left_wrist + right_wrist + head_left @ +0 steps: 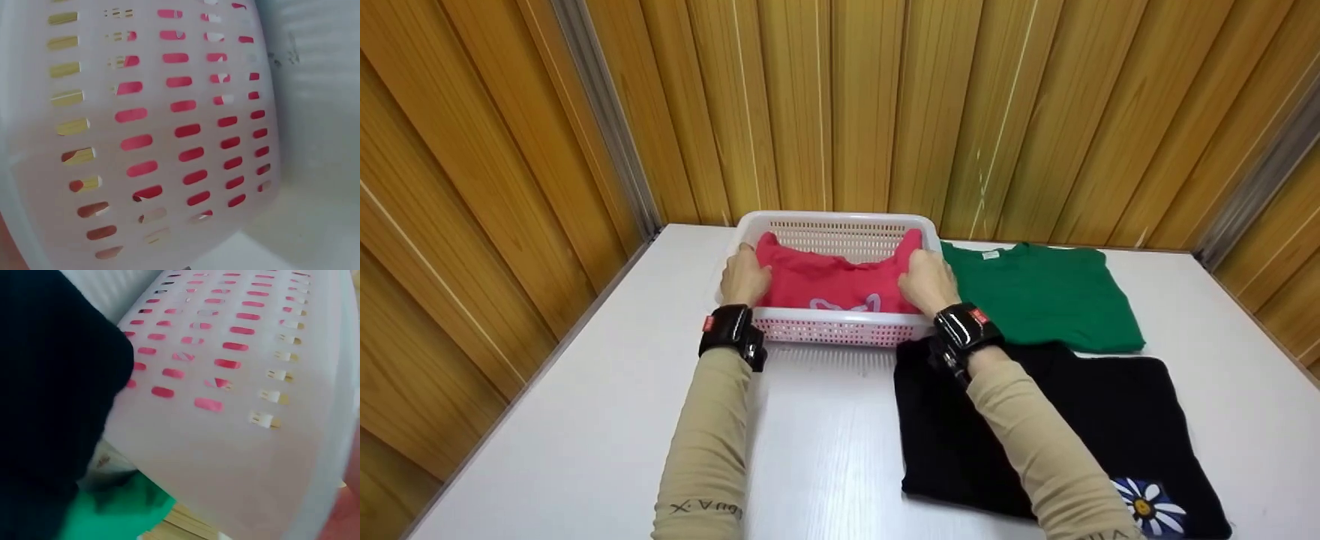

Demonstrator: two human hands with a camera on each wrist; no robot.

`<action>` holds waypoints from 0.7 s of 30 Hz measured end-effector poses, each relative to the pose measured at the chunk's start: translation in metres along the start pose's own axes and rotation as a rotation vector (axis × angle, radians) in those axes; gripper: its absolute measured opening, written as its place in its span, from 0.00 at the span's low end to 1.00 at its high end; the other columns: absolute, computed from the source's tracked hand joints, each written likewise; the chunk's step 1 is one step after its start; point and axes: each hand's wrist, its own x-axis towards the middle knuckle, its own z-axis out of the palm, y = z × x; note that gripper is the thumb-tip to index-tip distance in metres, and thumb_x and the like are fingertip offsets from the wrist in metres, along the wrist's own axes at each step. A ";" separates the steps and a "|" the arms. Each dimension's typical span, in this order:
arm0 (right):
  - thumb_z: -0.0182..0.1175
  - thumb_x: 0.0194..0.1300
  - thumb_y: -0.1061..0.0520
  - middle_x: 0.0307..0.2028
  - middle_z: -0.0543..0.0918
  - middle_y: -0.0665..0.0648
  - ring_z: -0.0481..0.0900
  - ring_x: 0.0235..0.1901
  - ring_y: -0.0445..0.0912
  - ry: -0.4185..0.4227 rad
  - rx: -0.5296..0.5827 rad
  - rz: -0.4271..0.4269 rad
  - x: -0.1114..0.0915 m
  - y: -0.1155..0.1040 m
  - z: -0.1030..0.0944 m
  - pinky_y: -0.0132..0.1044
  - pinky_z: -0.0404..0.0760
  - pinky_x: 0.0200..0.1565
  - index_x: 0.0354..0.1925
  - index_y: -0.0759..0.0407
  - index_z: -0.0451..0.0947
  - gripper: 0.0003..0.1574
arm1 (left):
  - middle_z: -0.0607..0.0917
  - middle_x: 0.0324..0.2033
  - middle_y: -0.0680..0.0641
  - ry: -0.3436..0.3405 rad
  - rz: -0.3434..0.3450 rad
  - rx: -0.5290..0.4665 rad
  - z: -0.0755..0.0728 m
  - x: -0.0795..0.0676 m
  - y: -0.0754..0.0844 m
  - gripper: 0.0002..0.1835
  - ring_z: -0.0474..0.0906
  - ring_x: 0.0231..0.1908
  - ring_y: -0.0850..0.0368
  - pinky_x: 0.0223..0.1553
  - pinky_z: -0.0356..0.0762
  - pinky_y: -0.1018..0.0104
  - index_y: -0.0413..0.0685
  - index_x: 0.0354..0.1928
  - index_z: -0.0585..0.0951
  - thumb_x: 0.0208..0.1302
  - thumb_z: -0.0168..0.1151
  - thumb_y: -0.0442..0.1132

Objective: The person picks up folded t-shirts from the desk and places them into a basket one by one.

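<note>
A red T-shirt [840, 279] with a pale print lies in a white plastic basket [840, 318]. My left hand [746, 277] grips the shirt's left side, just inside the basket's left rim. At the opposite side my right hand [928, 280] holds the shirt's right edge, fingers curled and hidden in the cloth. Both upper corners of the shirt stand up against the basket's far part. Through the slots of the basket wall [157, 126] the red cloth shows in the left wrist view, and likewise in the right wrist view.
A folded green T-shirt [1035, 296] lies to the basket's right. Nearer, a folded black garment [967, 450] with a daisy print lies partly under my right forearm. All rest on a white table [585, 435], with wood-look panel walls [855, 105] behind and at the sides.
</note>
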 end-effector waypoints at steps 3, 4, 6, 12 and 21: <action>0.52 0.58 0.62 0.36 0.83 0.64 0.79 0.34 0.54 0.022 0.013 -0.021 -0.001 -0.001 -0.009 0.45 0.77 0.35 0.34 0.66 0.77 0.09 | 0.80 0.48 0.31 0.099 0.097 0.021 0.004 -0.003 0.006 0.16 0.77 0.52 0.34 0.51 0.75 0.43 0.34 0.50 0.71 0.64 0.54 0.36; 0.52 0.60 0.61 0.41 0.83 0.65 0.79 0.36 0.54 0.019 0.025 -0.021 -0.002 -0.001 -0.013 0.46 0.78 0.37 0.40 0.66 0.78 0.13 | 0.80 0.47 0.31 0.139 0.140 0.017 0.005 -0.005 0.010 0.15 0.77 0.50 0.34 0.49 0.75 0.44 0.34 0.49 0.72 0.64 0.54 0.35; 0.52 0.62 0.60 0.48 0.83 0.65 0.79 0.38 0.54 0.007 0.051 -0.020 -0.003 0.001 -0.022 0.46 0.78 0.39 0.48 0.65 0.78 0.18 | 0.82 0.43 0.33 0.218 0.229 0.011 0.010 -0.010 0.020 0.13 0.79 0.47 0.35 0.46 0.76 0.45 0.35 0.48 0.75 0.63 0.54 0.33; 0.53 0.65 0.57 0.52 0.81 0.64 0.79 0.48 0.55 0.003 0.094 -0.051 -0.015 0.011 -0.047 0.49 0.78 0.47 0.51 0.64 0.77 0.19 | 0.86 0.36 0.40 0.268 0.420 -0.008 0.030 -0.039 0.061 0.10 0.82 0.39 0.42 0.35 0.81 0.51 0.40 0.45 0.78 0.64 0.57 0.34; 0.54 0.67 0.55 0.52 0.81 0.66 0.78 0.52 0.59 0.017 0.114 -0.085 -0.047 0.041 -0.073 0.54 0.75 0.53 0.52 0.64 0.76 0.19 | 0.86 0.34 0.45 0.169 0.594 -0.020 0.064 -0.094 0.107 0.10 0.84 0.37 0.48 0.34 0.82 0.56 0.43 0.45 0.78 0.66 0.56 0.41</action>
